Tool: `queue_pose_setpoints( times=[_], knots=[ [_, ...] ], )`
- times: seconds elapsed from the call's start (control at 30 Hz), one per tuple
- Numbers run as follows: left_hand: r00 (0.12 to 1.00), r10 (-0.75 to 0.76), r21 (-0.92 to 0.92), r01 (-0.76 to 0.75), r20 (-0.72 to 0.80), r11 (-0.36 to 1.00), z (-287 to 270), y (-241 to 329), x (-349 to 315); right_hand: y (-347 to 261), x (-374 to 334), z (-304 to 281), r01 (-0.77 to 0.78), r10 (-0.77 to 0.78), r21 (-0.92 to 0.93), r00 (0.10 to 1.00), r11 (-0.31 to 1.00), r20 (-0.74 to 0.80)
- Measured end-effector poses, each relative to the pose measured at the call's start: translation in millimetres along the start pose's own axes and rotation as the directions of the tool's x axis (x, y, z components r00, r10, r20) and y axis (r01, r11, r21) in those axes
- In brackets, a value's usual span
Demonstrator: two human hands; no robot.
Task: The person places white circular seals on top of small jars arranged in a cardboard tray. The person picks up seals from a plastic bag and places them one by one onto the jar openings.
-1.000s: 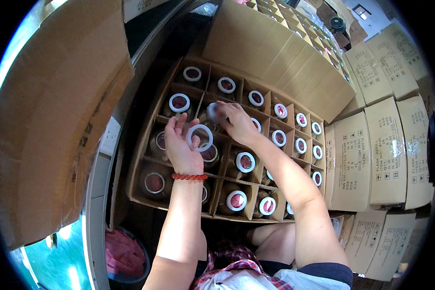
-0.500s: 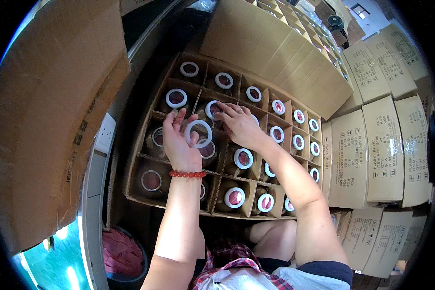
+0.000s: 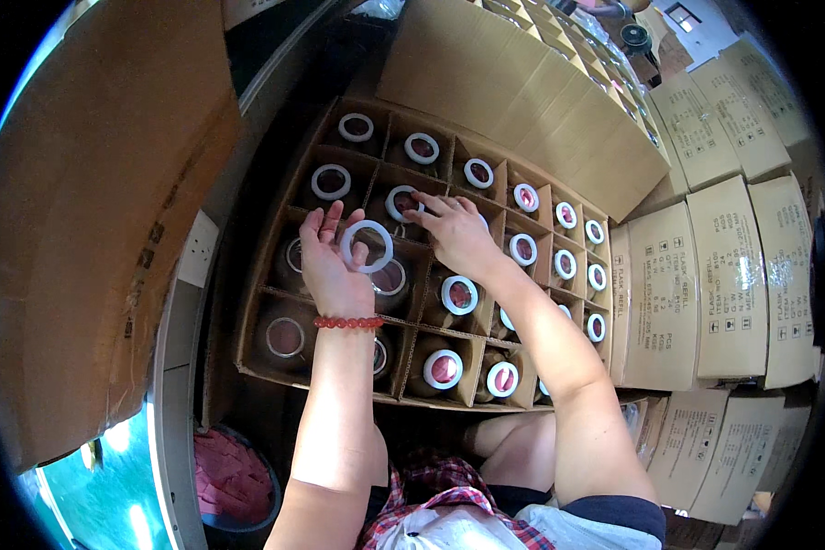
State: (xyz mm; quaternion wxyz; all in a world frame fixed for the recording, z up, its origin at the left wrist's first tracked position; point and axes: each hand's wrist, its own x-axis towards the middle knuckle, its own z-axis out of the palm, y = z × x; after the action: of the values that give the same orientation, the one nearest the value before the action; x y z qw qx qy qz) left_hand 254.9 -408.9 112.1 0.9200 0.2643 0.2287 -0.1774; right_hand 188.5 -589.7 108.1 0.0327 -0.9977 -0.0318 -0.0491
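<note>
A divided cardboard carton [image 3: 247,321] holds round glass flasks, several with white rings on their mouths. My left hand [image 3: 337,266], wearing a red bead bracelet, is turned palm up over the carton's left part. Its bent fingers hold a loose white ring [image 3: 368,268]. My right hand [image 3: 463,234] reaches over the second row, its fingertips on the white ring [image 3: 390,203] of a flask there. The fingers partly cover that mouth. Bare-mouthed flasks, such as the glass flask [image 3: 285,337] at the near left corner, stand below and beside my left hand.
A tall cardboard sheet [image 3: 101,229] rises at the left. Printed cartons [image 3: 660,293] are stacked at the right. Behind stands another divided carton [image 3: 522,101]. A tub of pink pieces [image 3: 234,481] sits at the lower left, beside a green surface [image 3: 105,500].
My left hand has shifted slightly left and up with the loose white ring. My right fingers stay at the same flask's mouth. What looks like another person's arm has appeared at the top right.
</note>
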Motion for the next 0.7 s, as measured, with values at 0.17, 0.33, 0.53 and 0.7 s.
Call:
queue_pose_setpoints(
  times=[0.17, 0.33, 0.53, 0.7],
  knots=[
    [0.996, -0.013, -0.043, 0.009, -0.087, 0.999, 6, 9, -6, -50, -3, -46, 0.178, -0.113, 0.3, 0.969, 0.937, -0.221],
    [0.999, -0.038, 0.032, 0.039, -0.022, 0.999, 6, 6, -7, -70, -13, -47, -0.241, 0.199, 0.835, 0.967, 0.494, 0.161],
    [0.999, -0.043, 0.138, 0.047, -0.032, 0.989, -2, 5, -6, -71, -29, -26, 0.006, 0.062, 0.516, 0.992, 0.857, -0.113],
    [0.997, -0.031, 0.291, 0.052, -0.077, 0.955, -4, 11, -5, -74, -42, -4, -0.008, 0.044, 0.21, 0.985, 0.978, -0.168]
  ],
)
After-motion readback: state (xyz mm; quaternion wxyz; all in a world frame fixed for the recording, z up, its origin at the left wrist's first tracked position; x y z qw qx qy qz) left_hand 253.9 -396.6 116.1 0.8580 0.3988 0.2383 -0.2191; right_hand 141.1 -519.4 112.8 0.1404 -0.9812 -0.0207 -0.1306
